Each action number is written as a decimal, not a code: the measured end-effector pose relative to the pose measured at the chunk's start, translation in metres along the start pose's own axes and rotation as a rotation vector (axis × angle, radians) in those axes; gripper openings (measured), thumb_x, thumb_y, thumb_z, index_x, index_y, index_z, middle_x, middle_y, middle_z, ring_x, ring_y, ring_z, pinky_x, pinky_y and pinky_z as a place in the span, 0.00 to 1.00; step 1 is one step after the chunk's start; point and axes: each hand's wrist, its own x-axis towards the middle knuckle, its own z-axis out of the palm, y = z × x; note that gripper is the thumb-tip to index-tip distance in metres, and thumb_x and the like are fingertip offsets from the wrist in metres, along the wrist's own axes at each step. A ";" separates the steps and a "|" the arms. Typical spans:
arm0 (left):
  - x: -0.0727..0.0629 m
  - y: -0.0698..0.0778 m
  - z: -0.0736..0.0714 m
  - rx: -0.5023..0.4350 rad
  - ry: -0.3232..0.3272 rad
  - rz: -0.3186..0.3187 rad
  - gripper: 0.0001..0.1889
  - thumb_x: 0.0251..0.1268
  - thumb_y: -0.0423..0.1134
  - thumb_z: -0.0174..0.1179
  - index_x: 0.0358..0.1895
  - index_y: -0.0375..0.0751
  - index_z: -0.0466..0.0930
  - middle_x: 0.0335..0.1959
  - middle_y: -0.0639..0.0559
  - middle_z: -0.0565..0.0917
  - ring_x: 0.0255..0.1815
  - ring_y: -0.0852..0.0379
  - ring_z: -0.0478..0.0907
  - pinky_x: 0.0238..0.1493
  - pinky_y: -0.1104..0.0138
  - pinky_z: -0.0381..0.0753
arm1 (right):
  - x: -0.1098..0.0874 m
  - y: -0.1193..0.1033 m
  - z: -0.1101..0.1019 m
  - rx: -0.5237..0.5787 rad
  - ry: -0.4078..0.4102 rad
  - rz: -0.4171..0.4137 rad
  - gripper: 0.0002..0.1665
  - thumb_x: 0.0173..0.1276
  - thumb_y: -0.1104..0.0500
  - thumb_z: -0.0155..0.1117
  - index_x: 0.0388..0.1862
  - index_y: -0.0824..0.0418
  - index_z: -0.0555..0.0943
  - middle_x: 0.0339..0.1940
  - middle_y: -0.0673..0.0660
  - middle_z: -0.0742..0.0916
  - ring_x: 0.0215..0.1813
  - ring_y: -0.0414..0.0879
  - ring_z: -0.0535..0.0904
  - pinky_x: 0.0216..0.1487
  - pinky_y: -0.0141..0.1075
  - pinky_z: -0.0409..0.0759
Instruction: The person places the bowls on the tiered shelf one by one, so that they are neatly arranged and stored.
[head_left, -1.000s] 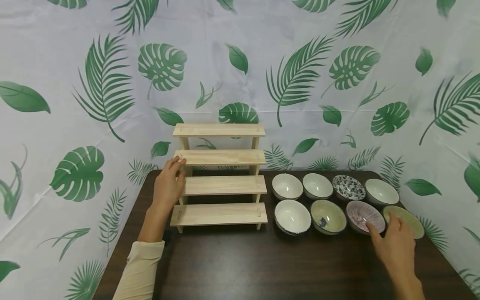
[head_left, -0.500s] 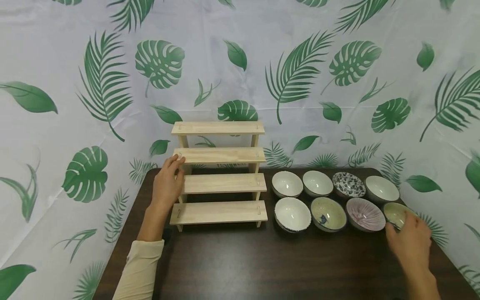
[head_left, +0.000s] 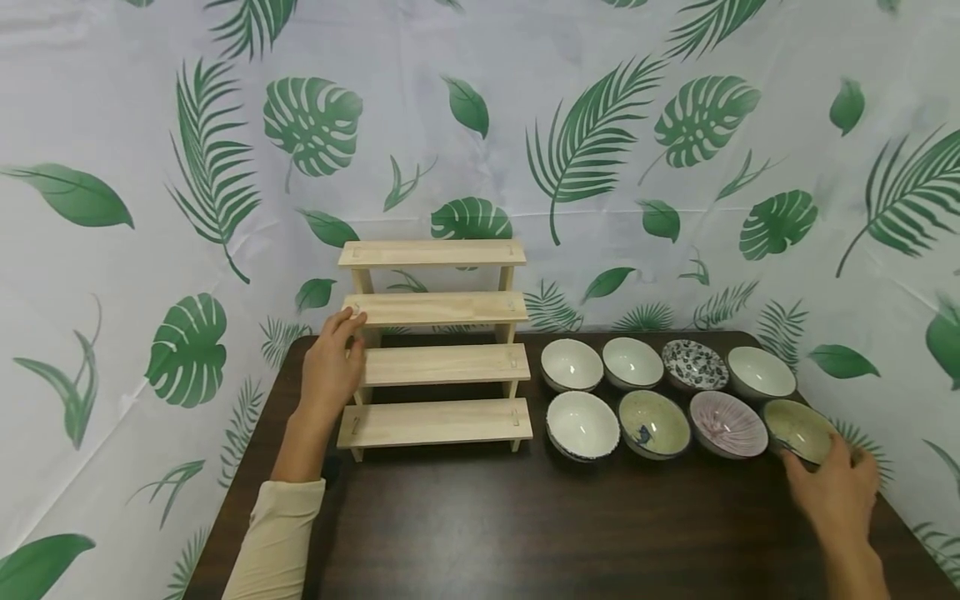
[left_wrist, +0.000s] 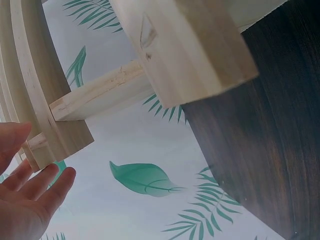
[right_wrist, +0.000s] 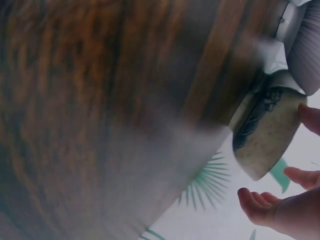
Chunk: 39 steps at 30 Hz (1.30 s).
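Observation:
A tiered wooden display stand (head_left: 435,308) with stepped shelves stands at the back left of the dark table. My left hand (head_left: 332,360) grips the left end of its second shelf from the top, thumb and fingers on either side of the board (left_wrist: 70,145). At the right end of the front row of bowls is a green bowl (head_left: 797,427). Beside it is my right hand (head_left: 838,492), thumb at its near rim and fingers spread along its right side. In the right wrist view the thumb touches this bowl (right_wrist: 272,130), while the other fingertips look apart from it.
Left of the green bowl are a pink striped bowl (head_left: 727,423), another green bowl (head_left: 654,423) and a white bowl (head_left: 582,423). Behind them sit white bowls (head_left: 572,362) and a black-and-white patterned bowl (head_left: 694,362). A leaf-print cloth (head_left: 420,125) hangs behind the table (head_left: 525,525).
My right hand has moved right, from over the pink and green bowls to the green bowl's outer side. The left hand keeps its place on the stand. The head view has shifted slightly.

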 end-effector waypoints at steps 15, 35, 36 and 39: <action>0.002 -0.001 -0.001 0.002 0.007 0.007 0.21 0.74 0.29 0.57 0.68 0.36 0.78 0.73 0.37 0.74 0.66 0.30 0.77 0.56 0.36 0.78 | 0.029 0.036 0.008 0.107 -0.136 -0.060 0.62 0.69 0.44 0.66 0.82 0.74 0.42 0.77 0.87 0.46 0.79 0.83 0.40 0.73 0.77 0.49; 0.001 -0.003 -0.001 0.016 0.017 0.025 0.21 0.74 0.28 0.57 0.67 0.36 0.78 0.72 0.36 0.75 0.62 0.30 0.80 0.52 0.38 0.81 | 0.037 0.043 0.004 0.083 -0.165 -0.071 0.57 0.69 0.40 0.67 0.81 0.73 0.54 0.76 0.89 0.50 0.77 0.85 0.46 0.72 0.76 0.50; 0.001 -0.003 -0.001 0.015 0.018 0.024 0.21 0.74 0.28 0.57 0.67 0.36 0.78 0.72 0.36 0.75 0.63 0.30 0.79 0.53 0.38 0.80 | 0.036 0.041 0.003 0.078 -0.170 -0.046 0.58 0.69 0.38 0.66 0.81 0.73 0.54 0.77 0.89 0.48 0.77 0.85 0.45 0.72 0.76 0.50; 0.001 -0.003 0.001 0.015 0.018 0.019 0.20 0.74 0.28 0.57 0.67 0.36 0.78 0.72 0.36 0.75 0.64 0.30 0.78 0.54 0.37 0.80 | 0.032 0.037 -0.002 0.081 -0.165 0.011 0.58 0.69 0.37 0.67 0.80 0.74 0.55 0.79 0.87 0.45 0.78 0.84 0.44 0.74 0.75 0.50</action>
